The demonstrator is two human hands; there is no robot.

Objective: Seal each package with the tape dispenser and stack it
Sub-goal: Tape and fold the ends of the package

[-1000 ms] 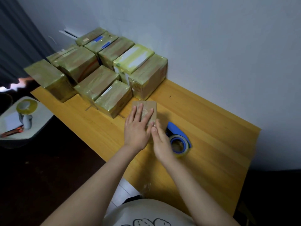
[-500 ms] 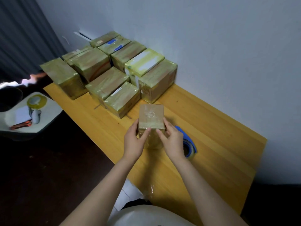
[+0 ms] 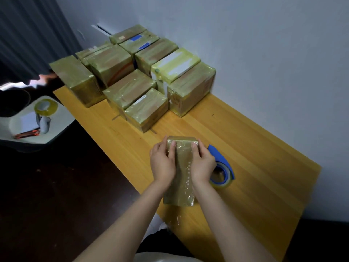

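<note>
A small tape-wrapped brown package (image 3: 181, 173) is held between both hands over the wooden table (image 3: 255, 152). My left hand (image 3: 162, 162) grips its left side, thumb over the top near the far end. My right hand (image 3: 202, 162) grips its right side in the same way. The blue tape dispenser (image 3: 221, 167) with a roll of clear tape lies on the table just right of my right hand, partly hidden by it. A loose strip of clear tape (image 3: 176, 220) hangs off the package's near end.
Several taped boxes (image 3: 132, 76) stand grouped at the table's far left against the wall. A white side table (image 3: 37, 120) at the left carries a tape roll (image 3: 45, 107), a paper and a red-handled tool. A dark curtain hangs at far left.
The package was pressed flat on the table, then lifted and turned in both hands. It now shows a long taped face and sits lower and nearer to me.
</note>
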